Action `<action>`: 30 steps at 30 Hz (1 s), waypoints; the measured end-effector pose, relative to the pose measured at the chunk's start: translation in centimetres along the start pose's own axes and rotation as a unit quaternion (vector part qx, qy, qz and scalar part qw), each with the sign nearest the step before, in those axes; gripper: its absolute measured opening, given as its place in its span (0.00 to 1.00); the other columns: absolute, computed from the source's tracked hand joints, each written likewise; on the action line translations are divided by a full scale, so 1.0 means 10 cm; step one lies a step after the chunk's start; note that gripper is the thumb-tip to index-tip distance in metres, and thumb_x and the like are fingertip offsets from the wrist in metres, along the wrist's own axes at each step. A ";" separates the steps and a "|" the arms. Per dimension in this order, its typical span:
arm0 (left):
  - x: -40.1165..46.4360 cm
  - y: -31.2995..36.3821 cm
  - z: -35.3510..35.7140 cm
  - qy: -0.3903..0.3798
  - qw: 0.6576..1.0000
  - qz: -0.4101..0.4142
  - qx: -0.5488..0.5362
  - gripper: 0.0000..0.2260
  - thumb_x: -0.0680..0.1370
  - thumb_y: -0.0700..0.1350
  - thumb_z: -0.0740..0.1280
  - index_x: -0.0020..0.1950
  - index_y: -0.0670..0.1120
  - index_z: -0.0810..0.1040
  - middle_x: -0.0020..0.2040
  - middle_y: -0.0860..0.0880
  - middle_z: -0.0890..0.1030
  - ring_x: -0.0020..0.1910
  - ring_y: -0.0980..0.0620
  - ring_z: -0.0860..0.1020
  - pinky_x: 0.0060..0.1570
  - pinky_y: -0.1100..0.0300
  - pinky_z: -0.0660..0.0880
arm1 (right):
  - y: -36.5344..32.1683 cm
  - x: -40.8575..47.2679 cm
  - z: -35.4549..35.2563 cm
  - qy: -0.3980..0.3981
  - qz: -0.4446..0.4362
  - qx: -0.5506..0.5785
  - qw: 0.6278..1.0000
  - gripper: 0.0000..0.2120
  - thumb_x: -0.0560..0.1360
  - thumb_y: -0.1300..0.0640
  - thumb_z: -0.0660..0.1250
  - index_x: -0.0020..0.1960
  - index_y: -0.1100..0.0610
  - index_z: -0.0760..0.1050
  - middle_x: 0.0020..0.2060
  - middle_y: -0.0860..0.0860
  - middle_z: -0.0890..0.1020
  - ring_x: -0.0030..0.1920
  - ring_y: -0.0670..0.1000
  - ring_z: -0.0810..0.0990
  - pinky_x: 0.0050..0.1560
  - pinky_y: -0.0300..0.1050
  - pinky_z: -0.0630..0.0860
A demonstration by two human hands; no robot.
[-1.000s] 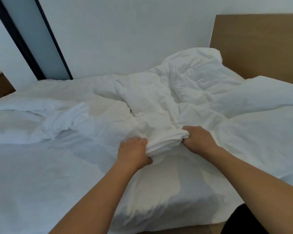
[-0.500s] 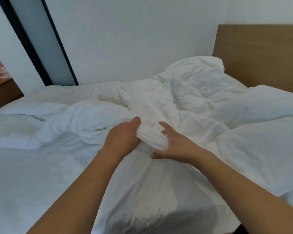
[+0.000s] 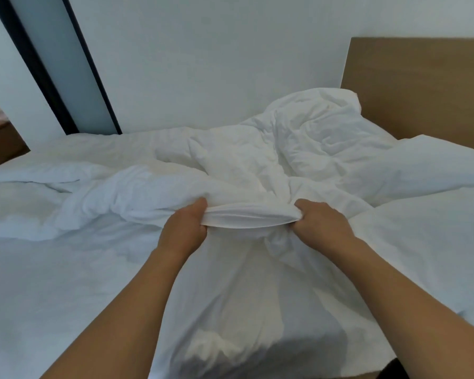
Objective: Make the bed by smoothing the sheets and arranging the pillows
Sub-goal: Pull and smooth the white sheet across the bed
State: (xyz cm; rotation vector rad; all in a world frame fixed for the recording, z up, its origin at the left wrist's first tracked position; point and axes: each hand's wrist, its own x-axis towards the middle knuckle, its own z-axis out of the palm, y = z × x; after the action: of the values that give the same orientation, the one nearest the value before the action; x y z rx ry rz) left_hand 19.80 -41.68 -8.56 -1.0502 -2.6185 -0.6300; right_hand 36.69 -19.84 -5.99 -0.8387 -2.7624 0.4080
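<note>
Both hands gripped a folded edge of the white duvet (image 3: 257, 170) near the middle of the bed. Left hand (image 3: 182, 231) had fingers curled under the fold with the thumb pressed on top; right hand (image 3: 322, 227) had fingers curled tight round the bunched cloth, knuckles up. Neither hand's fingers were spread.

The stretch of edge (image 3: 248, 218) between the two grips ran roughly left-right, taut and slightly bowed, layers stacked. Beyond the fingertips the duvet was heaped in a crumpled mound toward the wall and the wooden headboard (image 3: 422, 86). On the wrist side, cloth hung and draped down toward the person. Left of the left-hand fingers a rolled ridge of fabric trailed away across the mattress sheet (image 3: 39, 283). Right of the right-hand fingers lay flatter white bedding, possibly a pillow (image 3: 427, 165); could not tell for sure.

Handling judgement: soft, limp, light for its bulk, no stiffness, so it would sag wherever unsupported and hold creases. Not fragile, not especially slippery, but layers could slide apart in a loose pinch. Best taken along the hem or corners with hands well apart.

Long axis of the whole duvet could not be read, too bunched. The gripped edge pointed sideways across the view.
</note>
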 end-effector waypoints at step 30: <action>-0.09 -0.39 1.21 -0.386 0.893 0.051 0.228 0.12 0.74 0.44 0.64 0.55 0.46 0.79 0.54 0.45 0.80 0.53 0.45 0.80 0.48 0.56 0.74 | 0.02 0.19 1.69 -0.254 -0.204 -0.047 0.944 0.40 0.64 0.37 0.66 0.72 0.48 0.57 0.66 0.48 0.67 0.67 0.51 0.66 0.68 0.46 0.64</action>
State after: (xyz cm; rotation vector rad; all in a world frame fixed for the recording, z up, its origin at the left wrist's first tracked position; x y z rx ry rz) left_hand 16.86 -39.00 -20.67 -1.4617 -3.0502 0.5443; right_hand 30.32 -21.98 -21.61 -0.1639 -3.3422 0.4646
